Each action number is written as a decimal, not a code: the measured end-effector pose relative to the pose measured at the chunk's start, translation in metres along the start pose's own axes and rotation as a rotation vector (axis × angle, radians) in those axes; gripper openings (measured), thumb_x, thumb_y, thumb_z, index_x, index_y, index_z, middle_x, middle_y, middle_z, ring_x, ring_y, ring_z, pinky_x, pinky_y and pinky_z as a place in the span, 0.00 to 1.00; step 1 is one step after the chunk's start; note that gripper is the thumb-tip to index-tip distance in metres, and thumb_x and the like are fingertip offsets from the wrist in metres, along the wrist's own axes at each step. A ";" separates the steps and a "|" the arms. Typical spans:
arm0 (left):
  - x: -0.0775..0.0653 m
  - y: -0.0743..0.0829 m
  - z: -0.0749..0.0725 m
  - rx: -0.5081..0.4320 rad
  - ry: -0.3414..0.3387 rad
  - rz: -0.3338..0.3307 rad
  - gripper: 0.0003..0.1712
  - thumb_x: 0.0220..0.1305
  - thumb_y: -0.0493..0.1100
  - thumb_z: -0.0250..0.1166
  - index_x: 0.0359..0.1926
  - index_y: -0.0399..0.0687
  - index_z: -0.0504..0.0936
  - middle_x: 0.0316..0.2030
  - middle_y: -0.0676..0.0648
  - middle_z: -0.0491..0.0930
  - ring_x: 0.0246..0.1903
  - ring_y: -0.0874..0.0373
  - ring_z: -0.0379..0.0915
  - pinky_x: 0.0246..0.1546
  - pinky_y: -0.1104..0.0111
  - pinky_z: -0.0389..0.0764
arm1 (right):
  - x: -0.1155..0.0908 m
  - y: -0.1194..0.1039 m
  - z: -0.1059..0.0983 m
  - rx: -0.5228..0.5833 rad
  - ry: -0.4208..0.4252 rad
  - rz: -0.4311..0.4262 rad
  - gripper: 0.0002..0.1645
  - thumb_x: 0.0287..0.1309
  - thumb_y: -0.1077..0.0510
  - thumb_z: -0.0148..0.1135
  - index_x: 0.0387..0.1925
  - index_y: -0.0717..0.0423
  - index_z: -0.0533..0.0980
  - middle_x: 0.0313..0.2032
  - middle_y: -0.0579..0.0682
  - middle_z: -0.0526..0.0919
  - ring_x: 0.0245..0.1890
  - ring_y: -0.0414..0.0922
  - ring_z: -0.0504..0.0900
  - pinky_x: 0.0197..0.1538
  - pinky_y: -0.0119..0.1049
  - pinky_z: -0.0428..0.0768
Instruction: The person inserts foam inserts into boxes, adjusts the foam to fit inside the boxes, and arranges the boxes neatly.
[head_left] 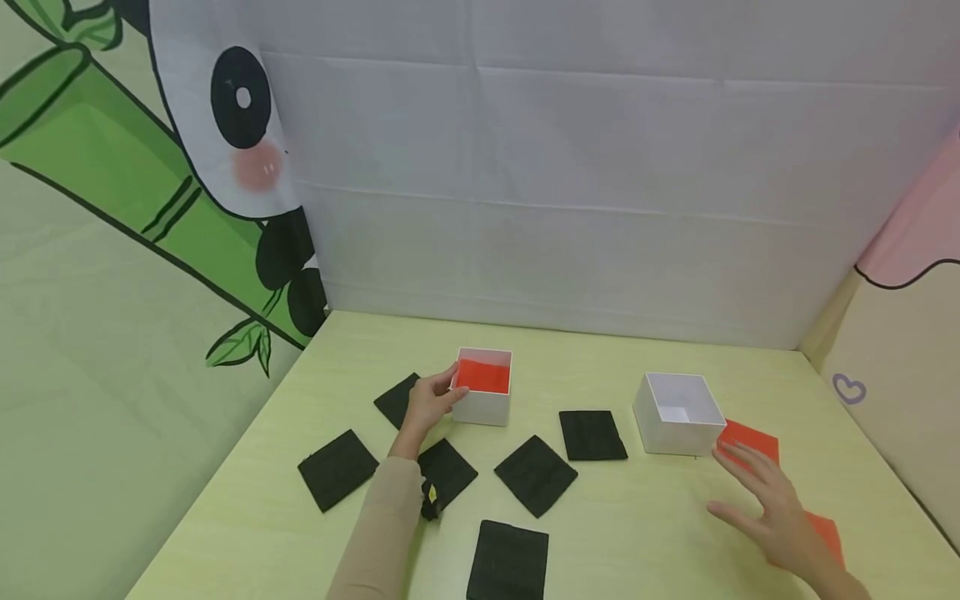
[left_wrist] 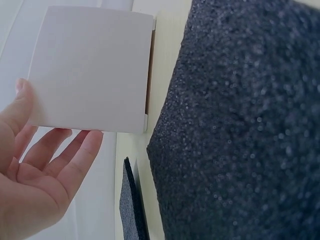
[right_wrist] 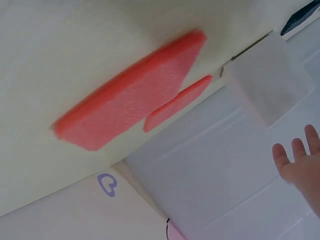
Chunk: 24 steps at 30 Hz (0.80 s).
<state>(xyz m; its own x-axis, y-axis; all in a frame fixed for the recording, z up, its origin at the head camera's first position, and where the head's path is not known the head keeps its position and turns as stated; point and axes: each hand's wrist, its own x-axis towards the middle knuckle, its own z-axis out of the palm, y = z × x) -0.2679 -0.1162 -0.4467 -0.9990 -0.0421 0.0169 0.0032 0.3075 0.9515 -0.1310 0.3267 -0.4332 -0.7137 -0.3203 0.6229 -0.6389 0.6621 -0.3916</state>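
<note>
Nearest, well in front of the red-filled box (head_left: 482, 408): a lone black square (head_left: 507, 560), flat on the counter (head_left: 637, 533). Well to the box's right, and nearer: the right hand (head_left: 780, 508), with spread fingers and nothing in them, a half-hidden red square (head_left: 828, 533) behind it, and a farther red square (head_left: 759, 437) past its fingertips. In front of the red-filled box and to both sides: five more black squares (head_left: 535, 475). Well to its right: the other white box (head_left: 678, 417). At its left front corner: the left hand (head_left: 429, 408), in a light grip. Inside: an inner red square (head_left: 483, 377).

Could tip or slide from a hard push there. Could bump the other white box, too, with right fingertips so near.

No brand or words to read, just a purple heart (head_left: 849, 388) far right of the red-filled box (and a yellow mark (head_left: 432, 493) by the left cuff (head_left: 405, 477), too tiny to make out).
</note>
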 end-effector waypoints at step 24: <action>-0.002 -0.001 -0.002 -0.017 0.010 0.018 0.31 0.53 0.43 0.66 0.59 0.52 0.69 0.53 0.45 0.72 0.46 0.52 0.73 0.34 0.65 0.77 | -0.062 0.034 -0.040 -0.190 -0.370 0.469 0.46 0.43 0.47 0.68 0.61 0.64 0.61 0.53 0.67 0.62 0.50 0.65 0.54 0.43 0.68 0.58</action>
<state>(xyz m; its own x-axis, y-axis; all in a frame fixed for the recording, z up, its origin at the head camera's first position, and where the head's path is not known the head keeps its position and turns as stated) -0.2657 -0.1183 -0.4475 -0.9983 -0.0463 0.0367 0.0217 0.2918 0.9562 -0.0971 0.3959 -0.4578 -0.9796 -0.1573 0.1248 -0.1957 0.8871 -0.4180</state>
